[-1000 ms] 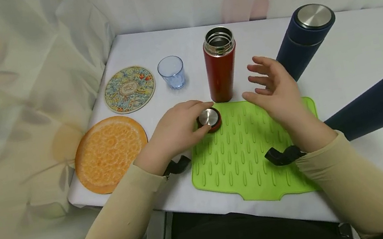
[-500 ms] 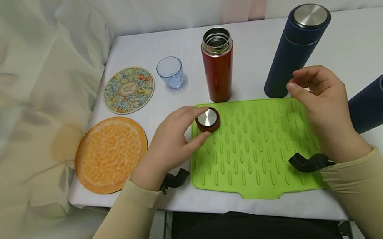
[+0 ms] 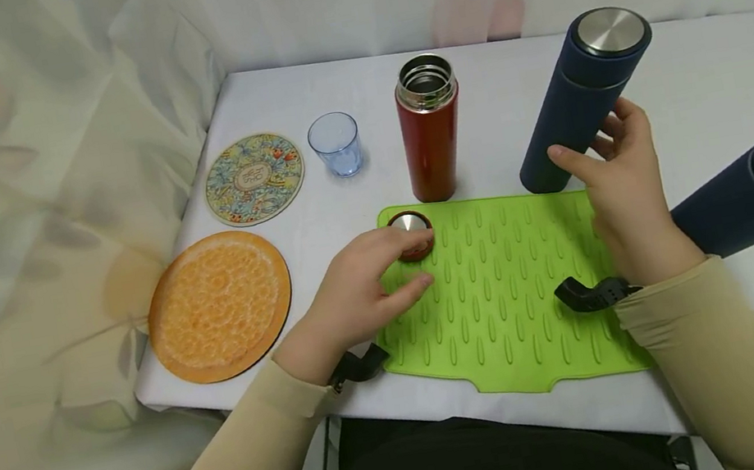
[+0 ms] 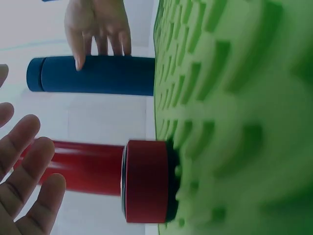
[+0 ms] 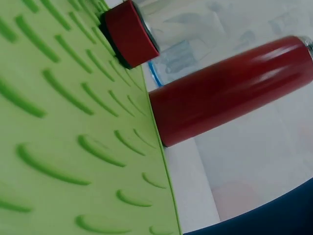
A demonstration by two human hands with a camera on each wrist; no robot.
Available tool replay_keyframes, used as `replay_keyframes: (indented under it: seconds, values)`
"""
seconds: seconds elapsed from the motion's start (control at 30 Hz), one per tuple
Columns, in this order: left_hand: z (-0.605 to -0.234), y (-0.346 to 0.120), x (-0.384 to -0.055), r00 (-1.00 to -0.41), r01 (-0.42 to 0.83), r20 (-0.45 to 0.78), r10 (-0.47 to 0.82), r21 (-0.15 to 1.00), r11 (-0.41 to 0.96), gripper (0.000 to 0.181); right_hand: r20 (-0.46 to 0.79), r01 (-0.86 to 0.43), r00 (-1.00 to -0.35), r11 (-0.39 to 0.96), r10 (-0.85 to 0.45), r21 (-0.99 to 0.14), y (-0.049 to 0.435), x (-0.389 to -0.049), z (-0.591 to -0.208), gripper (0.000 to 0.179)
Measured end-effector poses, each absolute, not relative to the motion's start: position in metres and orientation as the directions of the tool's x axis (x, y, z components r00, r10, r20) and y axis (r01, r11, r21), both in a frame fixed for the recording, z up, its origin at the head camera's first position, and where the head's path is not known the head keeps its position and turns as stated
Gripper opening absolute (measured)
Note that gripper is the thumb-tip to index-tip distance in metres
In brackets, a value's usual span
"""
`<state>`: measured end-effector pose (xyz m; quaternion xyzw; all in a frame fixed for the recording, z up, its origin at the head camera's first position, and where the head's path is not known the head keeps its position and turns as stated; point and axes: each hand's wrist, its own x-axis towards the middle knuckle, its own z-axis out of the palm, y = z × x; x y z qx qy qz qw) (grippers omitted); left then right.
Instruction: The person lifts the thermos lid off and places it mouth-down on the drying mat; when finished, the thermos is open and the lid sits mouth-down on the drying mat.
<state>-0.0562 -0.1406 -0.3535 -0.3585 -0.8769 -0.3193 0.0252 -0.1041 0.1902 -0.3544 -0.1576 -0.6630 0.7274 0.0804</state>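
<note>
A round orange mat (image 3: 220, 307) lies flat at the near-left corner of the white-covered table (image 3: 734, 84). Behind it, along the left edge, is a flat floral disc (image 3: 254, 179), then an upright, clear blue glass (image 3: 336, 146); these stand aside, presumably to leave the middle free for the hands.

The left hand (image 3: 359, 284) hovers above the left edge of the green ridged mat (image 3: 492, 299), thumb and fingers spread loosely, holding nothing. Just beyond its fingertips, a red lid (image 3: 408, 221) sits on the mat's far-left corner, silver top up; the ridges probably help keep it from sliding. Behind the mat's far edge stands the matching red flask (image 3: 431, 143), upright, its steel mouth uncovered.

Further right, by the mat's far-right corner, a capped blue flask (image 3: 574, 98) stands on the table. The right hand (image 3: 628, 193) reaches it low down, thumb across its front and fingers at its side, a placement suited to steadying something tall; whether they grip cannot be told. A second blue flask (image 3: 750, 185) stands to the right, its base hidden behind that arm.
</note>
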Motion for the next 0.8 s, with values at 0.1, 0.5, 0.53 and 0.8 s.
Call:
replay_keyframes:
  seconds: [0.1, 0.5, 0.53, 0.8]
  values:
    - [-0.354, -0.136, -0.056, -0.717, 0.669, 0.276, 0.64, 0.53, 0.521, 0.051, -0.136, 0.115, -0.938, -0.084, 0.319, -0.99, 0.189, -0.111, -0.356, 0.089]
    - [-0.353, -0.131, -0.056, -0.694, 0.695, 0.298, 0.655, 0.514, 0.503, 0.049, -0.01, -0.019, -0.941, -0.083, 0.337, -0.996, 0.178, -0.11, -0.361, 0.084]
    - [-0.353, -0.131, -0.056, -0.693, 0.696, 0.302, 0.654, 0.515, 0.5, 0.049, 0.021, -0.05, -0.941, -0.078, 0.337, -0.996, 0.177, -0.107, -0.36, 0.083]
    - [-0.347, -0.132, -0.054, -0.691, 0.705, 0.347, 0.634, 0.519, 0.484, 0.05, 0.21, -0.231, -0.963, -0.115, 0.169, -0.966, 0.183, -0.077, -0.342, 0.073]
